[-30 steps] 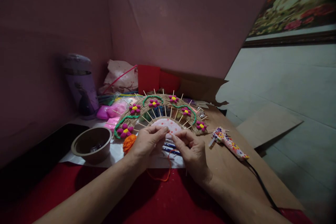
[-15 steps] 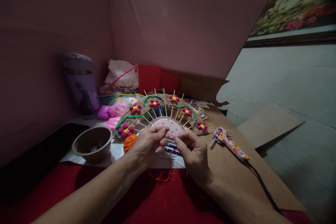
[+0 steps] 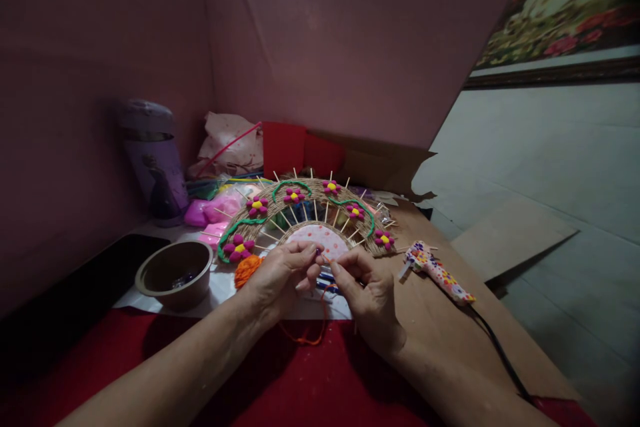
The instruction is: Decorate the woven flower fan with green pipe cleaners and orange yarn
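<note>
My left hand pinches a small dark purple bead between thumb and fingertips. Close beside it, my right hand is closed on the end of a thin orange yarn, which loops down over the red cloth. An orange yarn ball lies against my left wrist. Right behind both hands is a half-round fan shape of twine and sticks, decorated with magenta flowers and green strands. A pink dotted half-circle fills its middle. Whether the yarn passes through the bead I cannot tell.
A brown bowl holding a few small shiny pieces stands to the left. Behind it are a dark flat object and a purple tumbler. A flower-patterned glue gun with a black cord lies on brown cardboard to the right.
Both hands stay nearly in place. The bead between my left fingertips shows more clearly now, and the view has shifted very slightly.
</note>
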{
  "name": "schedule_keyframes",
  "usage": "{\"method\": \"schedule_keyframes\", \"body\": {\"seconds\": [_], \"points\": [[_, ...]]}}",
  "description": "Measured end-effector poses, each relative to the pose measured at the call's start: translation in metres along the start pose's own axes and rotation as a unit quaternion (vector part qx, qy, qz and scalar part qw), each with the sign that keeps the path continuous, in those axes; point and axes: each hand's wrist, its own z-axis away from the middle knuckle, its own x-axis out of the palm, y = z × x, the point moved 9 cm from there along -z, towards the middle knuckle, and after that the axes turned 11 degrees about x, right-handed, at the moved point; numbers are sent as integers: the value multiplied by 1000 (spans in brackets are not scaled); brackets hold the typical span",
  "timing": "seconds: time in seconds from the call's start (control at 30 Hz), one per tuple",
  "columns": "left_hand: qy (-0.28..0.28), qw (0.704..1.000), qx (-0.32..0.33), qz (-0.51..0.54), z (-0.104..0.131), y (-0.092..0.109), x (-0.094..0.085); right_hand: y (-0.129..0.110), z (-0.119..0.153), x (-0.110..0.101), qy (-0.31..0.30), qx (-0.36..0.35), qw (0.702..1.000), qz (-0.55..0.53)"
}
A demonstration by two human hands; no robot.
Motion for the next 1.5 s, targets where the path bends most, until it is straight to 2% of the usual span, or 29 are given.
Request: {"method": "schedule_keyframes", "body": {"seconds": [0.2,0.4,0.73,1.5], "points": [[24,1000,-10,-2,-1,-2,-5,0,0,-1,3,-6,1000,5],[2,1000,1,-14,0,0,-2,1,0,0,-2,2,1000,3],[-3,1000,7,-21,1,2,1,2,-1,1,-1,1,1000,4],[18,999,2,-27,1,3,-4,5,-1,0,0,7,1000,-14]]}}
